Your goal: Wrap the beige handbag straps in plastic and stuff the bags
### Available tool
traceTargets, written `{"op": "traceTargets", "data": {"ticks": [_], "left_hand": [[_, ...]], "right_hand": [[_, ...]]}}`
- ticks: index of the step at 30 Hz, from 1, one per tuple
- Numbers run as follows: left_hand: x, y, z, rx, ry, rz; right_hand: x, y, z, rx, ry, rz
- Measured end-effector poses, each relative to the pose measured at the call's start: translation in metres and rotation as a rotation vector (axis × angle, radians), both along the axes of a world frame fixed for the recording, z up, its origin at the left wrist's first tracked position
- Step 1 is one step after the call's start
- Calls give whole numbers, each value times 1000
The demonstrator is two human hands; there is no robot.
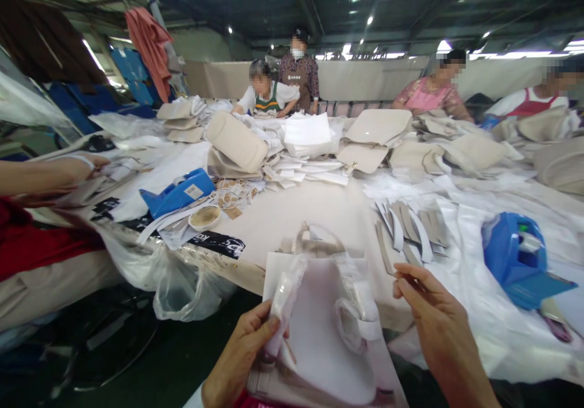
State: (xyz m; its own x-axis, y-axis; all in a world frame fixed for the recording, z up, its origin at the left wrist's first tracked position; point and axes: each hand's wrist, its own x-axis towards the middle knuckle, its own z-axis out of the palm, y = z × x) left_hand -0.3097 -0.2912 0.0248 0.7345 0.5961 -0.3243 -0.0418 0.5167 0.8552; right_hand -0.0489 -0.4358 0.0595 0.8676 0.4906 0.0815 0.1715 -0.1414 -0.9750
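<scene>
A pale bag (319,323) with wrapped straps and a white sheet over it lies at the table's near edge, its looped handle pointing away from me. My left hand (249,341) is closed round the plastic-wrapped strap (285,298) on the bag's left side. To the right of the bag, my right hand (433,317) is raised with its fingers bent and the fingertips close together; whether something small is between them I cannot make out. Just beyond it lie grey and white strips (406,231) on the table.
A blue tape dispenser (515,259) stands at the right, another (177,192) at the left beside a small round bowl (205,217). Bag pieces (237,142) are piled across the back. Several people work around the table, one with arms reaching in at left.
</scene>
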Motion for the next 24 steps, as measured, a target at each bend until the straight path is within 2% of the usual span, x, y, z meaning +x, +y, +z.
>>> {"op": "traceTargets", "data": {"ticks": [2,4,5,8,9,11,13,16,20,24], "left_hand": [[1,4,7,1,14,-15],[3,7,11,15,27,-22],[4,8,12,27,34,-22],[5,9,11,39,52,-28],[5,9,11,38,55,-31],[5,9,11,37,58,-29],[5,9,11,51,56,-16],[5,8,12,53,35,6],[5,7,14,58,26,18],[4,8,15,50,20,12]], "right_hand": [[4,-10,-2,-12,7,-36],[-11,-18,4,-63,-31,41],[-24,-19,9,-79,-73,135],[-72,-11,15,-24,-283,598],[-88,-5,11,14,-352,731],[-112,8,-3,48,-446,869],[-127,19,-23,27,-514,902],[-136,26,-43,13,-528,850],[-139,27,-44,55,-448,787],[-142,31,-41,94,-501,794]]}}
